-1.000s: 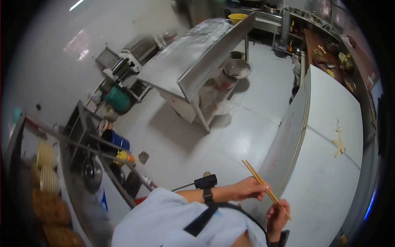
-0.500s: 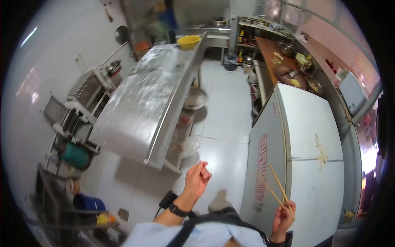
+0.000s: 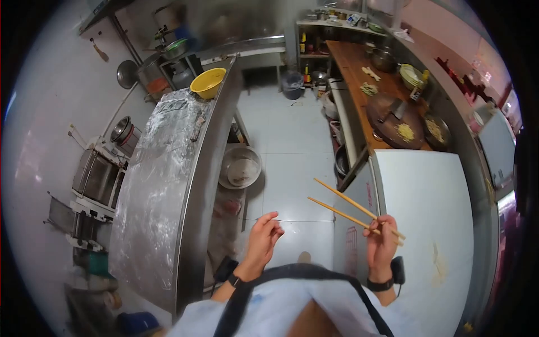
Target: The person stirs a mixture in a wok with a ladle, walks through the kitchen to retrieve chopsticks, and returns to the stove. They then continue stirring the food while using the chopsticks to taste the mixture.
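My right hand (image 3: 383, 236) is closed around a pair of long wooden chopsticks (image 3: 343, 212). They point up and to the left, their tips spread apart, over the floor beside the white cabinet (image 3: 415, 196). In front of my body, over the floor, my left hand (image 3: 264, 241) holds nothing. Its fingers are loosely curled, with the index finger apart from the others. The long steel table (image 3: 154, 213), dusted with white powder, stands to the left of my left hand without touching it.
A yellow basin (image 3: 208, 83) stands on the steel table's far end. A metal basin (image 3: 240, 167) is below it. The wooden counter (image 3: 351, 67) on the right bears a round board (image 3: 382, 121) with a cleaver and chopped food. Tiled floor (image 3: 297, 168) runs between; a bin (image 3: 292, 85) stands ahead.
The view has moved forward along the aisle, bringing the counter and steel table nearer. My right hand has risen with the chopsticks, now pointing more leftward. My left hand's fingers have loosened.
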Available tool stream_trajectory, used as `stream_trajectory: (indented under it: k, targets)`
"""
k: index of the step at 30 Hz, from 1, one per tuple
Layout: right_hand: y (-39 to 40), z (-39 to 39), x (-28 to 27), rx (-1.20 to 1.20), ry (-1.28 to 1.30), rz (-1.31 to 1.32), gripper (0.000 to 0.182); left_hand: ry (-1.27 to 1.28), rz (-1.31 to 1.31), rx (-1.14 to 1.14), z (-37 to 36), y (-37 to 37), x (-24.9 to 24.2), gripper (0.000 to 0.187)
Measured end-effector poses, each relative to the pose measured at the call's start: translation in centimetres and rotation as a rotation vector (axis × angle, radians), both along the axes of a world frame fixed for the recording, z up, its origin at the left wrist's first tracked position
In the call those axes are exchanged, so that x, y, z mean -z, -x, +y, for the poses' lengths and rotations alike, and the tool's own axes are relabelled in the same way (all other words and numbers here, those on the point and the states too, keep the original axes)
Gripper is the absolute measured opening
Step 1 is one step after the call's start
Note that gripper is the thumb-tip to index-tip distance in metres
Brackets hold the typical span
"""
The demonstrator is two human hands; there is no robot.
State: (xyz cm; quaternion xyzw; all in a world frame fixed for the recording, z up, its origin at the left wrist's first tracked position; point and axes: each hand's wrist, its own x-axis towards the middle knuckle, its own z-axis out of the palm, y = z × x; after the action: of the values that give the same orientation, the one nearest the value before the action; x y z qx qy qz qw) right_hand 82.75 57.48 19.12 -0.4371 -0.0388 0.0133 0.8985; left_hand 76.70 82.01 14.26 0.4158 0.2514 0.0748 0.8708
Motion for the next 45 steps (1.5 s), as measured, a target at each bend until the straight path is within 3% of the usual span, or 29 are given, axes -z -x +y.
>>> stream_trajectory:
  k: [3,6,11,13,16,20,24,26,28,32,36,40,42,44,45]
  targets:
    - [-8.0,2.8,0.3,-0.036,0.106,0.06,0.02,0.07,-0.019,0.007,1.5,-7.1,-0.9,0.018]
    - [-16.1,5.5,2.1,-0.09,0.156,0.063,0.022,0.084,0.095,-0.029,4.2,-13.9,1.1,0.015]
    - [-31.2,9.8,2.5,0.013,0.2,0.016,0.025,0.046,0.024,0.024,9.4,-29.4,4.9,0.02]
    - [-37.4,12.2,0.9,0.085,0.22,0.018,0.027,0.069,-0.033,0.087,11.7,-37.9,4.7,0.032]
    - [-45.9,15.0,-2.0,0.118,0.251,0.03,0.026,0.069,-0.118,0.14,14.5,-48.7,1.9,0.034]
    - [-55.4,19.8,-3.4,0.186,0.31,-0.019,0.025,-0.07,-0.14,0.323,17.6,-59.8,0.3,0.023]
    - [-65.6,23.0,0.5,0.208,0.169,0.068,0.022,-0.192,-0.198,0.555,22.0,-70.7,0.1,0.013]
    - [-71.6,24.3,2.4,0.216,0.128,0.114,0.02,-0.259,-0.234,0.532,24.2,-76.2,1.1,0.013]
    - [-79.0,26.4,3.2,0.262,0.096,0.151,0.021,-0.424,-0.289,0.492,27.1,-82.0,0.9,0.013]
    - [-93.6,33.2,0.5,0.104,0.002,0.083,0.019,-0.428,-0.227,0.37,33.0,-93.3,0.0,0.015]
    - [-103.5,43.0,-3.7,-0.079,0.092,0.007,0.021,-0.521,-0.296,0.131,40.6,-100.8,-3.2,0.021]
    - [-109.9,51.4,-2.5,-0.237,0.11,0.101,0.017,-0.542,-0.199,-0.312,50.9,-105.5,-1.4,0.023]
    - [-112.3,54.8,-1.9,-0.239,0.123,0.121,0.017,-0.728,-0.155,-0.475,57.6,-108.3,-0.8,0.025]
    - [-114.4,57.6,-1.4,-0.194,0.124,0.076,0.018,-1.075,-0.155,-0.603,64.9,-111.7,-1.0,0.029]
    - [-115.3,59.1,-0.8,-0.112,0.112,0.101,0.018,-1.073,-0.163,-0.595,67.6,-113.4,-2.4,0.029]
